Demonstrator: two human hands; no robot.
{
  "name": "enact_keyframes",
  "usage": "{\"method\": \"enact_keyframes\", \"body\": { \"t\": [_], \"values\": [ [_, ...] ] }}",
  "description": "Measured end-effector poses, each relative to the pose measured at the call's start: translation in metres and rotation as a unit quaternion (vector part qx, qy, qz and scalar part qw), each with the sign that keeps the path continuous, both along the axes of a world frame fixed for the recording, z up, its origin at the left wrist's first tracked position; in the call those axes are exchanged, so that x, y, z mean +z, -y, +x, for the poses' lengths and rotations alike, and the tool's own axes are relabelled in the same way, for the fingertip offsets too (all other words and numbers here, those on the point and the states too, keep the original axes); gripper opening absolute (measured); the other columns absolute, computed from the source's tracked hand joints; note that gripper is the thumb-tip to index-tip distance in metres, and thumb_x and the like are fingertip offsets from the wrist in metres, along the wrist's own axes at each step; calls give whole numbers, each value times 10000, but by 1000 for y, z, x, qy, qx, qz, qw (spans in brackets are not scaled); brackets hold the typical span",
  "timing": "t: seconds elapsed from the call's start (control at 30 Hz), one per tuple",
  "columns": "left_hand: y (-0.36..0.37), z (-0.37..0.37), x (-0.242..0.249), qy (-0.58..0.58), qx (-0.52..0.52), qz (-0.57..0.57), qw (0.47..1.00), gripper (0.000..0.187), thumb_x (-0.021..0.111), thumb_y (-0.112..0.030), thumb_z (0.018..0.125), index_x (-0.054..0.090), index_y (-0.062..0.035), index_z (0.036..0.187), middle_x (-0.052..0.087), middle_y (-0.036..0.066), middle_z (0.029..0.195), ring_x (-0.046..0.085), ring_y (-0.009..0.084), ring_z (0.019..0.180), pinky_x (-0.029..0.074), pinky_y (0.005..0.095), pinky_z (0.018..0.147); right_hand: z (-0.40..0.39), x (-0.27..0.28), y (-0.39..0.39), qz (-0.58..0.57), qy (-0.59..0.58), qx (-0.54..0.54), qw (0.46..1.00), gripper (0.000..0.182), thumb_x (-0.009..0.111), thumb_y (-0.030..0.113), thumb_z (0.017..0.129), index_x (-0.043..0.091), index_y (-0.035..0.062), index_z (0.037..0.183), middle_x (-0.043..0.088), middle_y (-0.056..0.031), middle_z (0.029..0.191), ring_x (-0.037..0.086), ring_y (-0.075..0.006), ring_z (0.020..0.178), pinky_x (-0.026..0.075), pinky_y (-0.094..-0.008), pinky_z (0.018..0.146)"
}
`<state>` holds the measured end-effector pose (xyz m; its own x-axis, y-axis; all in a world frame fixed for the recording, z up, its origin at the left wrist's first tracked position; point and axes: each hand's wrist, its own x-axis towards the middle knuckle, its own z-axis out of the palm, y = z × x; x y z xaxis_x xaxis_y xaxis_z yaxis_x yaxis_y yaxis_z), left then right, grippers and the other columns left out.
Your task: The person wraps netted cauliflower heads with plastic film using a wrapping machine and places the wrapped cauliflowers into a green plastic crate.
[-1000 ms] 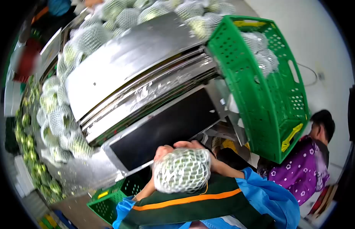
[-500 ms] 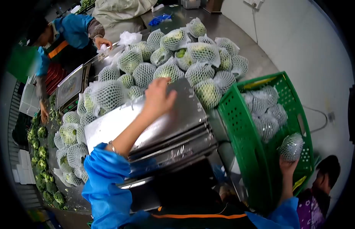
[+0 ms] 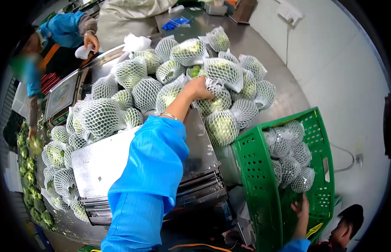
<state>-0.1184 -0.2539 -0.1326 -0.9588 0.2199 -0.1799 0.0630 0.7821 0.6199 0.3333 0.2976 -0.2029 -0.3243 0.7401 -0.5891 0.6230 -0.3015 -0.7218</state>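
My left hand (image 3: 198, 89) reaches over the metal sheet (image 3: 103, 155) to the front of the pile. Its fingers curl over a pale green vegetable head (image 3: 220, 101) in white foam net, with some fingertips hidden. Just below it lies another netted head (image 3: 222, 127). Inside the green crate (image 3: 256, 180), my right hand (image 3: 301, 208) is open, fingers apart, holding nothing. Directly above those fingers rests a netted head with a shiny film wrap (image 3: 303, 179), beside several similar ones (image 3: 284, 140).
More netted heads (image 3: 99, 115) are heaped along the far side and left of the metal sheet. Bare broccoli heads (image 3: 30, 176) line the left edge. A co-worker (image 3: 63, 31) stands far left beside a scale (image 3: 61, 96); another person (image 3: 347, 227) is at lower right.
My left hand has moved from above the metal sheet onto a netted head in the pile. My right hand has let go of the film-wrapped head, which now lies in the crate.
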Motion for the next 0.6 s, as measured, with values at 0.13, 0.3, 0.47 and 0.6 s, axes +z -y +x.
{"method": "enact_keyframes", "body": {
  "t": [0.13,0.3,0.47,0.6],
  "values": [
    [39,9,44,-8,-1,88,996,571,725,-226,556,542,-50,1068,625,114,853,609,211,715,500,317,533,6,72,27,110,-49,47,992,486,571,374,812,431,172,1231,434,-10,1180,464,-213,940,475,-375,688],
    [120,112,141,48,115,302,945,385,632,-203,702,570,-59,1053,626,39,872,594,136,699,491,261,564,-44,196,170,289,-205,173,919,302,496,197,886,499,50,1150,532,-28,1098,512,-107,901,420,-249,746],
    [191,257,100,124,272,425,854,456,608,-279,737,535,45,1049,627,135,882,636,214,695,555,325,560,-99,181,361,211,-369,527,736,412,576,41,784,459,-18,1174,453,-153,1231,474,-230,1092,394,-320,884],
    [192,338,70,160,343,456,805,486,562,-265,796,454,104,1093,590,154,938,622,226,741,565,348,581,-132,153,497,358,-407,706,456,619,567,338,818,325,63,1317,244,-198,1377,224,-356,1274,190,-434,1027]
  ]
}}
